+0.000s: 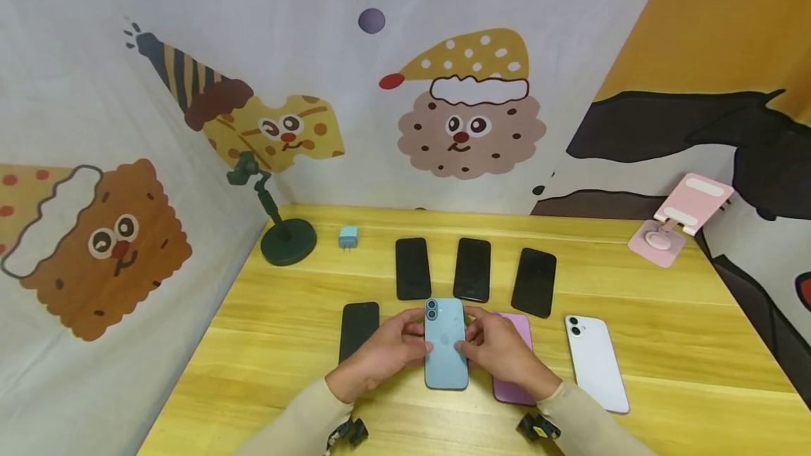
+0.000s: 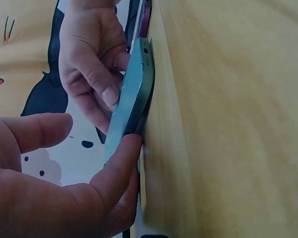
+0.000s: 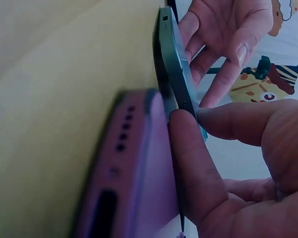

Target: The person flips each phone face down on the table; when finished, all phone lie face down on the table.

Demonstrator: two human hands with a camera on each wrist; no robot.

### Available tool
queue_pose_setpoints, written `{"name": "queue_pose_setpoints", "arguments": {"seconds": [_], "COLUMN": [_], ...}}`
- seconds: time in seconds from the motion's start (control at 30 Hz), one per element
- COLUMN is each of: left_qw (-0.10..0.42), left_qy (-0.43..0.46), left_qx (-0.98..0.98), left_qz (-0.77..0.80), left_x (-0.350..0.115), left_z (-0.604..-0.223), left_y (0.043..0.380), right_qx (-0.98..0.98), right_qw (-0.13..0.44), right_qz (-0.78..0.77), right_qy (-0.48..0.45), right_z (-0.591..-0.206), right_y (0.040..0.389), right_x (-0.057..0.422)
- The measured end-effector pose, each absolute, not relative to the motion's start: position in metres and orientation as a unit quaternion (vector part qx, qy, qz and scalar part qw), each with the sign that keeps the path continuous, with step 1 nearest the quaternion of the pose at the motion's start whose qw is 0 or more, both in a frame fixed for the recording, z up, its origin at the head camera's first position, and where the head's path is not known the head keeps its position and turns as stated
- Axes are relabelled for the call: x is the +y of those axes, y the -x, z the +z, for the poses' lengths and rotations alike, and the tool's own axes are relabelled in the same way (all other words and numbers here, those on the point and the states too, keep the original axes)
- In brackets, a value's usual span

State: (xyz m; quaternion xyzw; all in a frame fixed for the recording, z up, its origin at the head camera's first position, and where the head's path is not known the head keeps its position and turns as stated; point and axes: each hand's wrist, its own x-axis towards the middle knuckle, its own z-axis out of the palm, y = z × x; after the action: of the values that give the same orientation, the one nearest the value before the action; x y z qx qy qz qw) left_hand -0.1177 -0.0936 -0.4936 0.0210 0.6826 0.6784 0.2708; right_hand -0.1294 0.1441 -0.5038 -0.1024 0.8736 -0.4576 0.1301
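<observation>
A light-blue smartphone (image 1: 445, 354), back and twin cameras upward, is between my two hands at the table's near middle. My right hand (image 1: 497, 347) pinches its right edge between thumb and index finger. At the opposite edge, my left hand (image 1: 395, 347) touches the phone's side with its fingertips; the left wrist view shows that thumb (image 2: 44, 131) raised off the phone. A dark gap shows under part of the phone in the right wrist view. Beneath my right hand lies a pink phone (image 1: 514, 391), partly covered. A black phone (image 1: 358, 326) lies beside my left hand.
Several black phones lie in a back row, such as the middle one (image 1: 472, 269). A white phone (image 1: 597, 364) lies at the right. Behind stand a dark green stand (image 1: 288, 241), a blue charger plug (image 1: 348, 236) and a pink phone stand (image 1: 690, 203).
</observation>
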Motion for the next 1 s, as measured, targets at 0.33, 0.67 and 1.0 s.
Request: {"name": "queue_pose_setpoints", "arguments": {"seconds": [0.33,0.67,1.0], "left_qw": [0.264,0.278,0.285], "left_qy": [-0.033,-0.038,-0.031], "left_qx": [0.706,0.726,0.723], "left_qz": [0.656,0.628,0.629], "left_x": [-0.095,-0.1,-0.104], "left_z": [-0.494,-0.493,-0.49], "left_y": [0.12,0.129,0.129], "right_qx": [0.879,0.879,0.887], "right_qw": [0.126,0.143,0.127], "right_qz": [-0.454,-0.449,-0.433], "right_qy": [0.072,0.078,0.095], "right_z": [-0.502,-0.502,-0.499], "right_y": [0.136,0.139,0.14], "right_x": [0.142,0.145,0.148]}}
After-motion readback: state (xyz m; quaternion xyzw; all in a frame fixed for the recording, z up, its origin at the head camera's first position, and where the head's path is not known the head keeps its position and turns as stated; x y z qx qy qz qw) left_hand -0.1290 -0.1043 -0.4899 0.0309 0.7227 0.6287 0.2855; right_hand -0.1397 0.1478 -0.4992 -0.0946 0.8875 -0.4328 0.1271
